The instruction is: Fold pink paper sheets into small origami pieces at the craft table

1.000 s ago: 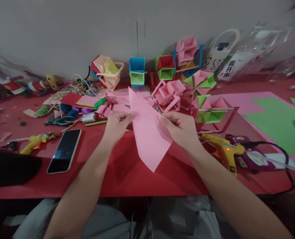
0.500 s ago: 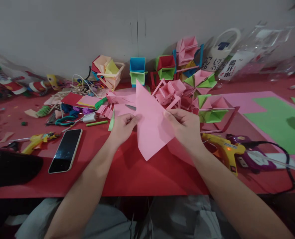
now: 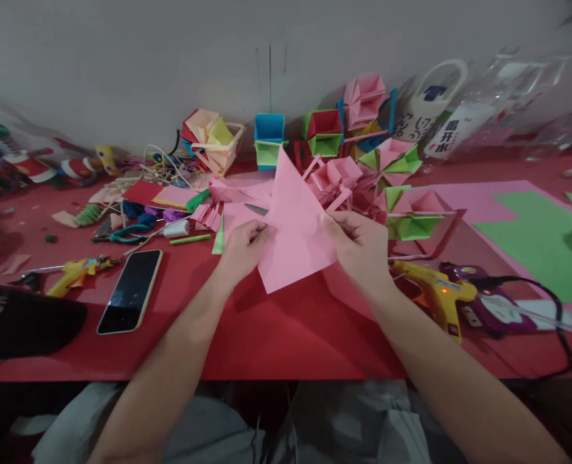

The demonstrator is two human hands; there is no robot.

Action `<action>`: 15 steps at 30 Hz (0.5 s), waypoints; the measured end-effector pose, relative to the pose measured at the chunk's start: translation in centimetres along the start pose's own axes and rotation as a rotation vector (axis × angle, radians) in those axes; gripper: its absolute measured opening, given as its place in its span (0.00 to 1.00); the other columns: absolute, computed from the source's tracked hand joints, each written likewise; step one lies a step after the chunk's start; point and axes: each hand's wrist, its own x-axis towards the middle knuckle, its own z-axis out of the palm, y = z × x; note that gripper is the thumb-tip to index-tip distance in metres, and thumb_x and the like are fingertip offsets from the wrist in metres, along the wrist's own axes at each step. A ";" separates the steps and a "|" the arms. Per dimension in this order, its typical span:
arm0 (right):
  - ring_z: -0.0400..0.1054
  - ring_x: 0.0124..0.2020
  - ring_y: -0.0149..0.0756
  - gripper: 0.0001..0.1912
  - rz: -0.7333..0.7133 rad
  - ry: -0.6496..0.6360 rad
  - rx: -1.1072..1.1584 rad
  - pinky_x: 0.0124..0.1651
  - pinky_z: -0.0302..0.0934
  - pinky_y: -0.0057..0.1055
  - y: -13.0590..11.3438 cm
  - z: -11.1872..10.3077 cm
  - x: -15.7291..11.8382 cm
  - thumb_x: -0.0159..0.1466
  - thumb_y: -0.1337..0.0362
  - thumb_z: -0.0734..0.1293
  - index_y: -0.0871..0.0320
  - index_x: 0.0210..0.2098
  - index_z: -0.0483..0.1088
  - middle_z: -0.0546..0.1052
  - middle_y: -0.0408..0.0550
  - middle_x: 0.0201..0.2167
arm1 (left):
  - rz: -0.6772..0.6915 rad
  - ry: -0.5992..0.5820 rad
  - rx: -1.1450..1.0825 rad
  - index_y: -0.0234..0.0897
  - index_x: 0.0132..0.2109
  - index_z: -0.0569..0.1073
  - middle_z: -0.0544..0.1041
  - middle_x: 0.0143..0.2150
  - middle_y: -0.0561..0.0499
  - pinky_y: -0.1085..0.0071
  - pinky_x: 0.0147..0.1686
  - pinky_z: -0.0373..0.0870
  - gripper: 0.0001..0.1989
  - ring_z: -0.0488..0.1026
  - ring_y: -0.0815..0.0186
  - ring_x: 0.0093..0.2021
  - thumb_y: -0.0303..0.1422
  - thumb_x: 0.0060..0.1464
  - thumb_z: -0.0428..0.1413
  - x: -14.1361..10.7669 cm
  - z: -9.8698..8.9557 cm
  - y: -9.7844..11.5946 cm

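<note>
A sheet of pink paper (image 3: 295, 235) is held up between my two hands, above the red tabletop. One pointed corner rises toward the back, and another points down toward me. My left hand (image 3: 243, 248) pinches its left edge between thumb and fingers. At the right edge, my right hand (image 3: 361, 241) grips it in the same way, with the thumb on the near face. Just behind the sheet, the tip of a dark blade (image 3: 256, 209) shows; the rest of that tool is hidden by the paper.
Folded paper boxes, one blue and green (image 3: 269, 138), line the wall. A phone (image 3: 130, 291) and a yellow glue gun (image 3: 80, 273) lie left; another glue gun (image 3: 443, 290) with a lit light lies right. Beyond are green paper (image 3: 542, 238) and a plastic bottle (image 3: 460, 125).
The pink paper has turned slightly between my hands: its top corner has shifted right, and its lower corner has moved left and up. Both hands keep their pinch.
</note>
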 end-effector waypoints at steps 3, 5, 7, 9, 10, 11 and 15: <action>0.74 0.34 0.38 0.09 0.005 0.044 0.011 0.39 0.69 0.35 0.3 0.0 0.1 0.63 0.59 0.69 0.57 0.37 0.78 0.81 0.47 0.32 | 0.051 -0.077 0.011 0.36 0.37 0.72 0.72 0.32 0.52 0.72 0.32 0.64 0.07 0.68 0.67 0.32 0.34 0.59 0.52 0.0 0.1 -0.6; 0.74 0.34 0.38 0.09 0.000 0.059 0.021 0.39 0.69 0.35 0.3 0.0 0.1 0.63 0.59 0.69 0.57 0.36 0.78 0.81 0.47 0.32 | 0.024 -0.095 0.102 0.36 0.34 0.71 0.72 0.31 0.52 0.72 0.33 0.63 0.08 0.67 0.66 0.33 0.33 0.60 0.50 0.0 0.1 -0.9; 0.75 0.34 0.38 0.09 -0.005 0.063 0.034 0.40 0.69 0.35 0.3 0.1 0.2 0.62 0.60 0.69 0.58 0.36 0.79 0.81 0.47 0.32 | -0.009 -0.066 0.202 0.36 0.31 0.70 0.71 0.29 0.52 0.71 0.32 0.62 0.12 0.67 0.66 0.32 0.35 0.62 0.49 -0.1 0.1 -0.9; 0.74 0.34 0.37 0.09 0.000 0.066 0.038 0.39 0.69 0.34 0.2 0.2 0.2 0.62 0.60 0.69 0.58 0.36 0.79 0.81 0.47 0.32 | -0.017 -0.034 0.245 0.36 0.31 0.70 0.72 0.29 0.52 0.70 0.32 0.61 0.15 0.67 0.66 0.31 0.39 0.63 0.49 -0.1 0.0 -0.8; 0.74 0.33 0.37 0.09 0.007 0.064 0.037 0.38 0.68 0.34 0.2 0.2 0.2 0.62 0.59 0.69 0.58 0.35 0.78 0.81 0.46 0.31 | -0.010 -0.026 0.256 0.36 0.31 0.70 0.72 0.29 0.52 0.70 0.32 0.61 0.15 0.67 0.66 0.31 0.40 0.63 0.49 -0.1 -0.2 -0.8; 0.74 0.32 0.36 0.09 0.015 0.057 0.039 0.37 0.68 0.34 0.2 0.2 0.2 0.62 0.59 0.69 0.58 0.35 0.78 0.81 0.46 0.31 | 0.001 -0.022 0.268 0.36 0.32 0.70 0.72 0.28 0.52 0.70 0.32 0.61 0.16 0.66 0.66 0.31 0.40 0.63 0.49 -0.1 -0.4 -0.7; 0.73 0.32 0.36 0.10 0.070 -0.033 0.084 0.36 0.67 0.32 0.9 0.1 0.4 0.61 0.58 0.70 0.58 0.35 0.77 0.80 0.46 0.31 | 0.075 -0.032 0.343 0.36 0.32 0.70 0.72 0.29 0.52 0.70 0.32 0.62 0.12 0.67 0.66 0.31 0.35 0.62 0.49 0.2 -1.4 -0.7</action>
